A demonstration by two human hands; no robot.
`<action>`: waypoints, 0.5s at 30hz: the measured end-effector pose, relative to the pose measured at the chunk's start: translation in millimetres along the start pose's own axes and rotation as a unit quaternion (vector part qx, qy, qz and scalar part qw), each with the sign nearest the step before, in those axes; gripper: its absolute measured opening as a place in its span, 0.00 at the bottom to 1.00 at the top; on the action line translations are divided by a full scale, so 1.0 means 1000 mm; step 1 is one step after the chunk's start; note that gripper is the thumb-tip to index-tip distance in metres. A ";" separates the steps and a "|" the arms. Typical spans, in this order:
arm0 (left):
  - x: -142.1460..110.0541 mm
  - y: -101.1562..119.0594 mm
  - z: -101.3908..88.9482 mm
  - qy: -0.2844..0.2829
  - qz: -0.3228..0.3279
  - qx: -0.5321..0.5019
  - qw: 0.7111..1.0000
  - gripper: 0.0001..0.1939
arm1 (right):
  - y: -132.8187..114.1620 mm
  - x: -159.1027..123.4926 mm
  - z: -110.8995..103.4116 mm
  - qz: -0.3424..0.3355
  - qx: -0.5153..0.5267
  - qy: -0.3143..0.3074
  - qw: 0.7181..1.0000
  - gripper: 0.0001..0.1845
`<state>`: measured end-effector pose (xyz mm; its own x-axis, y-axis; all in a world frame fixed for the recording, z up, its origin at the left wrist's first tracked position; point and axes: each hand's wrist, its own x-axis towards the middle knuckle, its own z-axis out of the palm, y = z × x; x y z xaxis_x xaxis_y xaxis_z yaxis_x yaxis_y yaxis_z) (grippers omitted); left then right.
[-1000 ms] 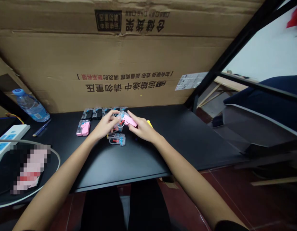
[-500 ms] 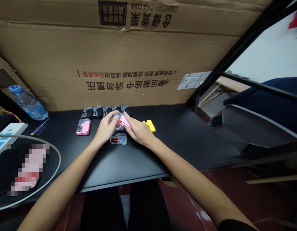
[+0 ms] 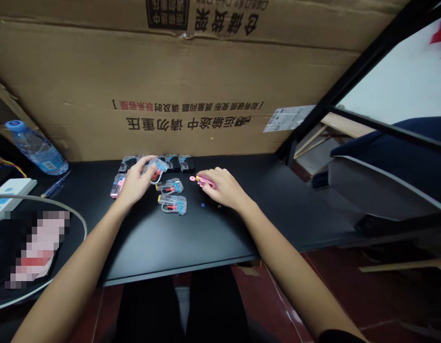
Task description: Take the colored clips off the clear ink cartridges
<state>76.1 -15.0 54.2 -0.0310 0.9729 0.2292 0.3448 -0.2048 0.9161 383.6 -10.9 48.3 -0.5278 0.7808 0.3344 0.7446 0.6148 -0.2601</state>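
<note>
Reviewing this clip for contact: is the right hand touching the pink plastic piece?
Touching: the head view shows the right hand resting on the pink plastic piece.

**Glossy plastic cases are gleaming on a matt black table (image 3: 170, 243)**

The clear plastic case (image 3: 172, 204) is showing smooth, see-through walls, and the pink plastic piece (image 3: 207, 181) is keeping a smooth, slightly shiny finish. The table is staying dull and fine-grained, while the water bottle (image 3: 36, 148) is showing thin, glossy, clear plastic. Behind them, the cardboard sheet (image 3: 170, 76) is looking rough and creased, with a smooth paper label (image 3: 288, 118) stuck on it. The black metal frame (image 3: 370, 62) is showing a matt coating, the navy cloth cushion (image 3: 384, 138) is looking soft and dull, and the red floor tiles (image 3: 277, 305) are shining with a polished glaze.
</note>
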 end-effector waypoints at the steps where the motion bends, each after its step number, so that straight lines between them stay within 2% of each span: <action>1: -0.002 0.000 0.002 -0.010 0.007 0.020 1.000 0.26 | -0.003 0.000 0.001 -0.002 -0.017 -0.007 1.000 0.18; 8: -0.007 -0.001 0.006 -0.048 -0.007 0.026 0.998 0.23 | -0.024 -0.003 0.015 -0.019 -0.100 -0.035 0.994 0.18; 12: -0.007 -0.001 0.006 -0.056 -0.007 0.022 0.998 0.23 | -0.026 -0.004 0.016 -0.023 -0.110 -0.046 0.993 0.15; 15: -0.007 0.001 0.007 -0.057 -0.009 0.019 0.998 0.22 | -0.024 -0.004 0.015 -0.025 -0.101 -0.053 0.993 0.18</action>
<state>82.7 -21.7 50.9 0.0688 0.9826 0.1723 0.3805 -0.1855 0.9060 362.1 -27.0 39.6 -0.5980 0.7644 0.2412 0.7781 0.6258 -0.0543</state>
